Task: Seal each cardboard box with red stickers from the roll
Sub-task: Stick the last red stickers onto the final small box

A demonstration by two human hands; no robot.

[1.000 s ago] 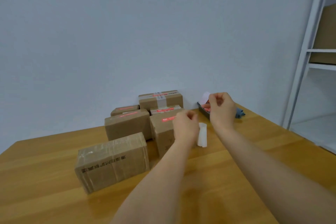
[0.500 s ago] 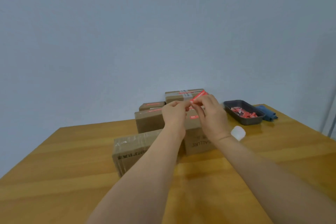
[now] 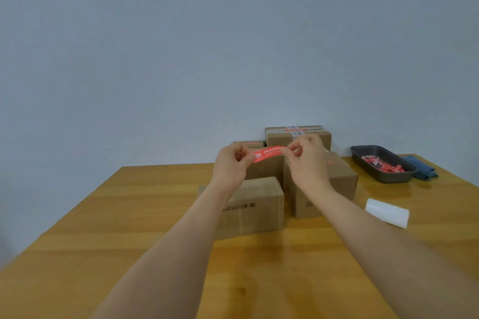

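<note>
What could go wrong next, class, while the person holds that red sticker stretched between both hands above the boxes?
1. The red sticker is pinched at its ends by the left hand and right hand; it may sag, fold and stick to itself.
2. The forearms hide much of the nearest box, so the sticker may land crooked or off the seam.
3. The white roll lies on its side on the table and might roll.

The table (image 3: 259, 280) was shiny yellow wood. The boxes (image 3: 259, 204) were plain brown cardboard, not shiny. The red sticker (image 3: 268, 154) looked smooth and glossy. The tray (image 3: 388, 177) was dark dull metal. The blue cloth (image 3: 421, 168) looked soft.
</note>
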